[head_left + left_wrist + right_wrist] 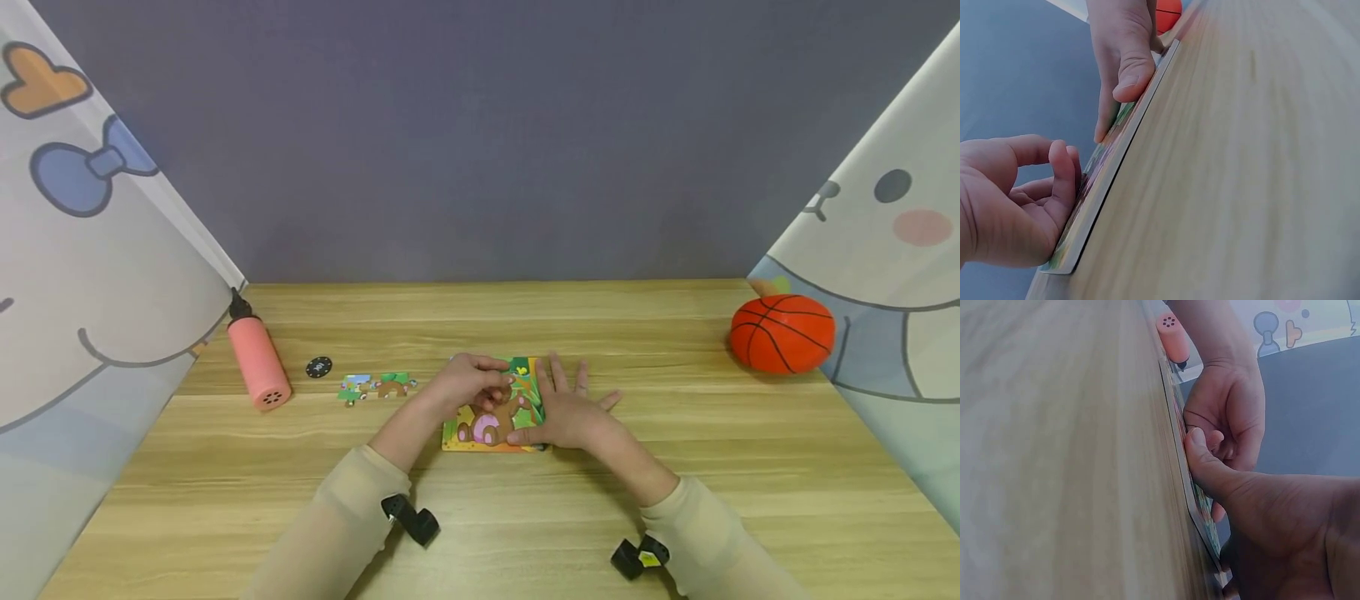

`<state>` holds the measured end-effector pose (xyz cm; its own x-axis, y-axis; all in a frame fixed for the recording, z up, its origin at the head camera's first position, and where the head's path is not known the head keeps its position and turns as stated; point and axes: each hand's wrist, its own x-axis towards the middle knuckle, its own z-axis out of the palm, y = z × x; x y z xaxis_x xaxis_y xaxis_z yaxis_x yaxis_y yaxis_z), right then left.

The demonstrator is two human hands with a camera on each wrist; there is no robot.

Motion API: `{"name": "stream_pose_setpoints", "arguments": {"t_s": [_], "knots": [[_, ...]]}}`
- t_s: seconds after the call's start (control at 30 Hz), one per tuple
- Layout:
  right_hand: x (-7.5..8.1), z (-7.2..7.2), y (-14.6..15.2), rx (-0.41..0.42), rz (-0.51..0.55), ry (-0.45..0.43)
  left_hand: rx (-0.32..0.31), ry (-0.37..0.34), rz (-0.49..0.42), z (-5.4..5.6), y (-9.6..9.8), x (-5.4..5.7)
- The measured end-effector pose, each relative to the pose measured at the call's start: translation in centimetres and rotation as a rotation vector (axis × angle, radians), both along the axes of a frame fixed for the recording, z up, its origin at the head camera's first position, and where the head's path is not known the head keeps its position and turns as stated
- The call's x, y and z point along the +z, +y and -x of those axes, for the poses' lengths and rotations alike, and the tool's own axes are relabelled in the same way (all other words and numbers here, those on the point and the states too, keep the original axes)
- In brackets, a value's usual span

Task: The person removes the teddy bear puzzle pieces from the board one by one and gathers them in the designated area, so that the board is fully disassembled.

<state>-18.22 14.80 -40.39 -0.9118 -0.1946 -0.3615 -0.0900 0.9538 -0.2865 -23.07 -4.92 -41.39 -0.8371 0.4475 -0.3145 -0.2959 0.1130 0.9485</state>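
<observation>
The puzzle board (483, 432) was positioned flat on the table (720, 433), beneath the left hand (472, 383), whose fingers were curled; whether anything was gripped could not be determined. The right hand (567, 412), fingers spread, was rested on the board's right edge. Loose pieces (392, 389) were located left of the board, nearer the left hand.

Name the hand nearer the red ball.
Right. The right hand rests on the puzzle board, left of the red ball; the left hand is over the puzzle board, farther left.
</observation>
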Motion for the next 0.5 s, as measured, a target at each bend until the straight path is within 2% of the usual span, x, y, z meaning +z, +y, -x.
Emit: {"name": "stream_pose_setpoints", "arguments": {"t_s": [0.3, 0.4, 0.5], "knots": [[0.04, 0.13, 0.11, 0.011, 0.002, 0.007, 0.016, 0.012, -0.016, -0.2, -0.11, 0.15], [0.04, 0.09, 0.13, 0.013, 0.006, 0.008, 0.035, 0.04, -0.007, -0.24, 0.05, -0.13], [0.04, 0.03, 0.08, 0.012, 0.005, 0.009, 0.068, 0.098, 0.009, -0.47, 0.44, -0.56]]}}
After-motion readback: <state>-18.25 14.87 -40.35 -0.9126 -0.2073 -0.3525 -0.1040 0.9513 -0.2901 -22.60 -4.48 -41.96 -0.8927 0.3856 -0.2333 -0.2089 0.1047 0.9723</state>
